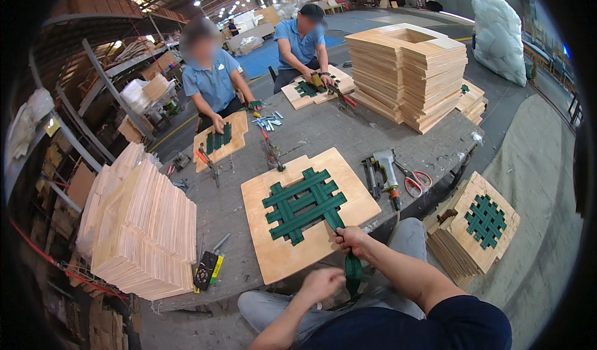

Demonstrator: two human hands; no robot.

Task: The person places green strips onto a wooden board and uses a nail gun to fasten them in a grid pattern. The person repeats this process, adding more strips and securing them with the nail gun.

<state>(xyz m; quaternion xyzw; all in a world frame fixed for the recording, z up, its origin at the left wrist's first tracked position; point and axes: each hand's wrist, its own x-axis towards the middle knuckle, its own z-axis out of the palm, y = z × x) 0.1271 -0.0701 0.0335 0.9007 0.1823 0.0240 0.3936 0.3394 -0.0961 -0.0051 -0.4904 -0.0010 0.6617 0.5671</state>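
In front of me on the table lies a notched plywood panel [264,191], its opening crossed by interlaced dark green webbing straps [298,202]. One strap runs off the panel's near edge, and my right hand [352,241] is closed on it there. Below that hand the loose strap end [353,274] hangs over my lap. My left hand [322,284] is beside the hanging end, its fingers bent and blurred; whether they touch the strap cannot be made out.
A staple gun [387,171] and red-handled scissors [413,182] lie right of the panel. Stacks of plywood panels stand at left [146,225] and far right [404,76]. A woven panel [486,221] tops a lower stack. Two co-workers [214,79] [301,42] handle similar panels across the table.
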